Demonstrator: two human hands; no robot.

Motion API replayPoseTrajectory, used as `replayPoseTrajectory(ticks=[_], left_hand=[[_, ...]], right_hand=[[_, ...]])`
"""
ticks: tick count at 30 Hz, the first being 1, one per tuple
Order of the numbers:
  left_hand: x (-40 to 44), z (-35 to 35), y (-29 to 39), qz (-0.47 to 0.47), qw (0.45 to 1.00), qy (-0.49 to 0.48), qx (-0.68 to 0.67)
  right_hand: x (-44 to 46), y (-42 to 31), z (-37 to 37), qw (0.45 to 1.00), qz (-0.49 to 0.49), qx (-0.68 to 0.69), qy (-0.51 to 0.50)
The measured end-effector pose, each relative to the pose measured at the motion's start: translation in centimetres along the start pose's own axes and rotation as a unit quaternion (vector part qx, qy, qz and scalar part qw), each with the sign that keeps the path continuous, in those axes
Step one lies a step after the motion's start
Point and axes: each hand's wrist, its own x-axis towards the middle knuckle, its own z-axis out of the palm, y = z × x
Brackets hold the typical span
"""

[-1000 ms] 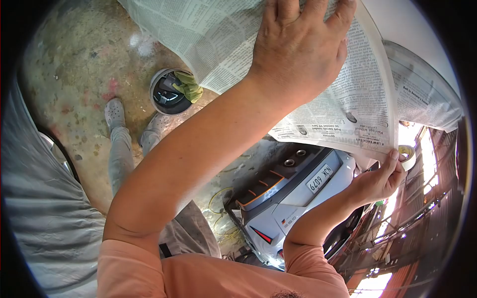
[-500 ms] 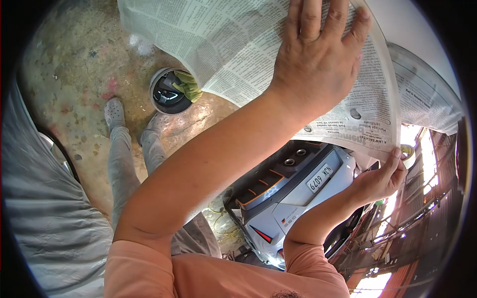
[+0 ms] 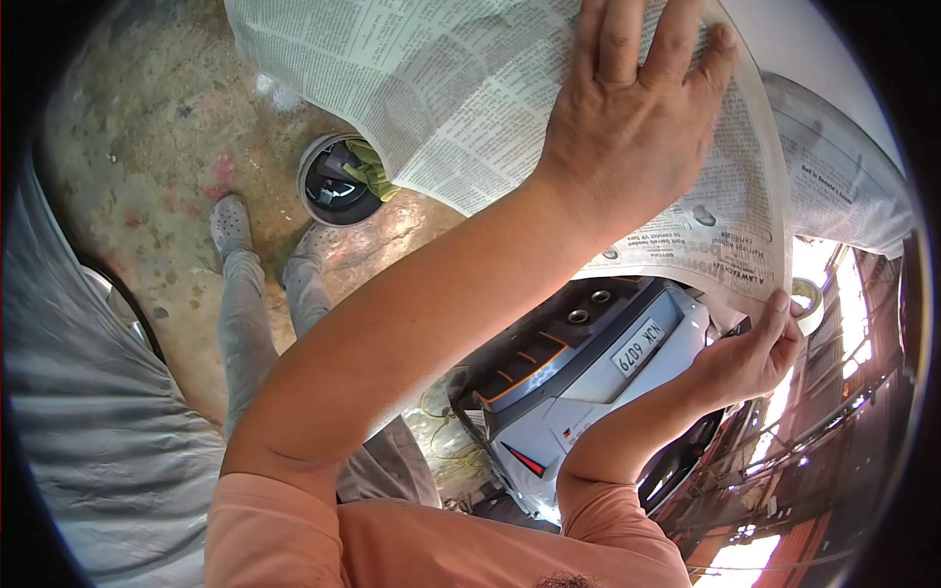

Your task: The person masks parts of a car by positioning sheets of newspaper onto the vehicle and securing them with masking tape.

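A large newspaper sheet (image 3: 441, 98) spreads across the top of the view, its print upside down. My left hand (image 3: 632, 108) lies flat on it, fingers spread and the back of the hand facing me. Lower right, my right hand (image 3: 753, 355) is closed at the sheet's corner, thumb on the paper's edge. A roll of pale tape (image 3: 806, 306) sits at its fingertips, and the fingers partly hide how it is gripped. A pale strip runs along the sheet's right edge. Behind it is a second newspaper-covered piece (image 3: 833, 176).
A dark round bucket (image 3: 338, 196) with a green cloth stands on the stained floor (image 3: 167, 118). Two lower legs in grey pants and light clogs (image 3: 231, 227) show beside it. A silver-blue car (image 3: 578, 392) is below the paper. A grey cover (image 3: 98, 421) hangs at left.
Since a second ago, my left hand has slid right and slightly down over the newspaper, with its fingers spread wider. The sheet's lower edge has shifted. My right hand has stayed at the corner.
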Motion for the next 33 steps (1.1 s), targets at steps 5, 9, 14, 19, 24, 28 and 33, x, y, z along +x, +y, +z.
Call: replayPoseTrajectory(ticks=[5,9,14,19,24,28,33], left_hand=[[0.1,0.6,-2.1,0.114,0.99,0.029,0.083],[2.1,-3.4,-0.4,0.114,0.984,-0.121,0.07],[4.8,-6.4,-2.4,0.246,0.92,-0.257,0.164],[7.3,-7.6,-2.9,0.369,0.836,-0.339,0.222],[9.2,-7.9,-3.8,0.404,0.805,-0.357,0.247],[9.7,-8.0,-4.2,0.414,0.791,-0.365,0.265],[9.6,-7.7,-4.5,0.439,0.787,-0.347,0.261]], right_hand=[[-0.7,-0.5,0.3,0.999,0.024,0.023,-0.014],[-0.6,-0.6,0.4,0.994,0.059,0.084,0.026],[-1.5,-1.7,-0.1,0.996,0.088,0.015,0.002],[-2.3,-1.9,-0.1,0.998,-0.014,-0.023,-0.061],[-1.5,-2.4,-0.4,0.98,-0.136,0.034,-0.14],[-2.5,-2.8,-0.3,0.984,-0.12,0.036,-0.128],[-3.1,-3.1,-0.3,0.986,-0.106,0.041,-0.122]])
